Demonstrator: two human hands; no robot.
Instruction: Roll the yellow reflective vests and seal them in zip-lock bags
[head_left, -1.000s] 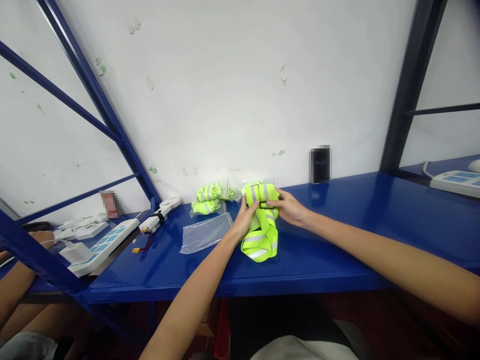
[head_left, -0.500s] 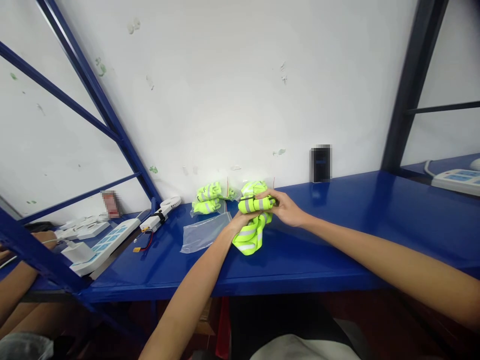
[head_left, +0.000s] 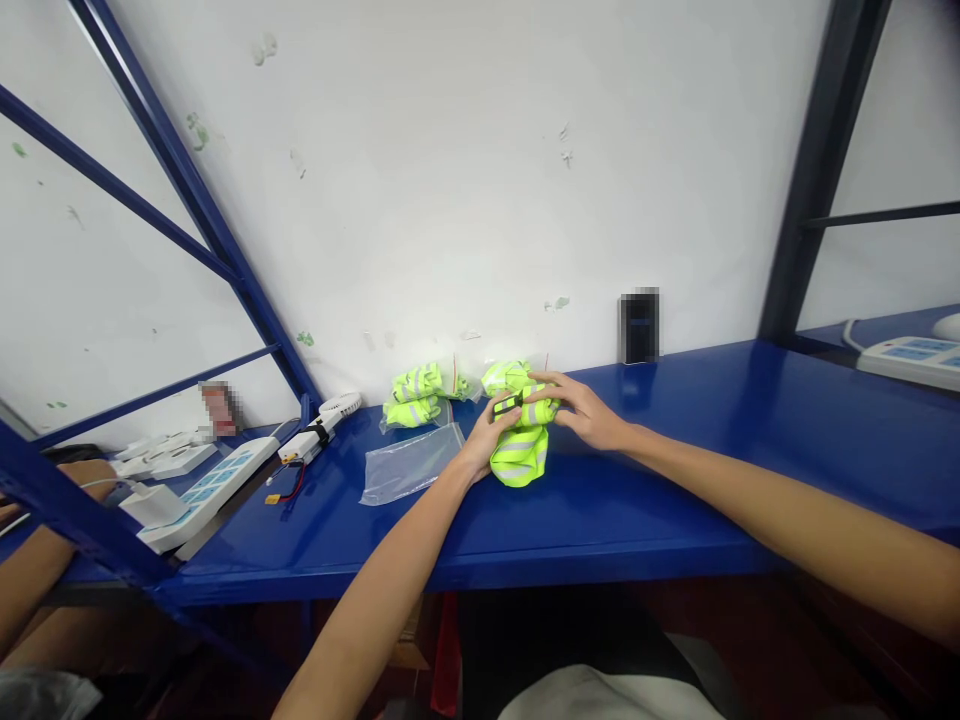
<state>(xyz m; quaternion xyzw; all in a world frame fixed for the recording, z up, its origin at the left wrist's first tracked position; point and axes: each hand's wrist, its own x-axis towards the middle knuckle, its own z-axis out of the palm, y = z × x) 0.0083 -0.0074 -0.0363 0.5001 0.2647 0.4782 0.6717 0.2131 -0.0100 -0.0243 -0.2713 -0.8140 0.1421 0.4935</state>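
Observation:
A yellow-green vest [head_left: 521, 458] with silver reflective stripes is bunched between my hands, partly rolled, its loose end hanging toward the front. My left hand [head_left: 484, 438] is closed on its left side, by a dark strip on the roll. My right hand [head_left: 589, 412] grips the right side, fingers curved over the top. Behind it, a bagged yellow-green bundle [head_left: 504, 375] lies near the wall. More bagged bundles [head_left: 416, 398] are stacked to the left. A flat clear plastic bag [head_left: 412, 465] lies left of my left hand.
On the blue table [head_left: 675, 460] a small white fan [head_left: 341, 405] and a white device with wires [head_left: 300, 445] lie left. A black box [head_left: 640, 328] stands by the wall. Beyond the blue post, a power strip [head_left: 210, 490] and another person's arm [head_left: 45, 550] show.
The vest roll has tilted and shifted slightly right, and its loose end is drawn up shorter. My left hand has moved up beside the roll, and my right fingers have spread over it.

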